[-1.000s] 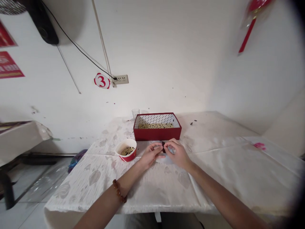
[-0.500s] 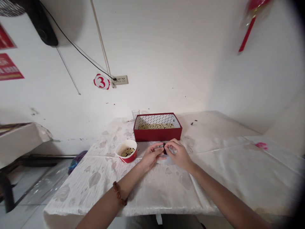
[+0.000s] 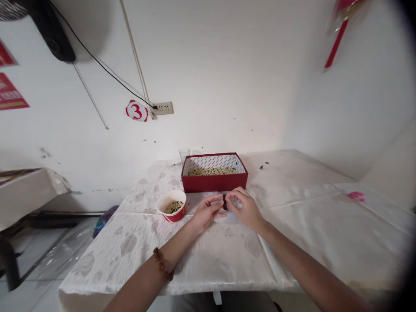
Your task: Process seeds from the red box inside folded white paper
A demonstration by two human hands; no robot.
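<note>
Both my hands meet over the white patterned tablecloth (image 3: 201,255), just in front of a red box (image 3: 214,182). My left hand (image 3: 205,212) and my right hand (image 3: 244,209) pinch a small dark object (image 3: 224,202) between their fingertips; I cannot make out what it is. A whitish sheet or bag (image 3: 227,216) lies under the hands. The red box holds a layer of pale grains or seeds. A red-and-white paper bowl (image 3: 172,205) with mixed dark and pale seeds stands to the left of my left hand. A bead bracelet sits on my left wrist.
A clear glass (image 3: 184,154) stands behind the box by the wall. Small dark specks (image 3: 263,165) lie on the cloth to the right. A wall socket (image 3: 163,108) and a round "3" sign (image 3: 137,111) hang above. Another table (image 3: 29,186) stands at the left.
The hands have stayed together at the same spot; the fingers shifted slightly around the small dark object. The view drifted a little.
</note>
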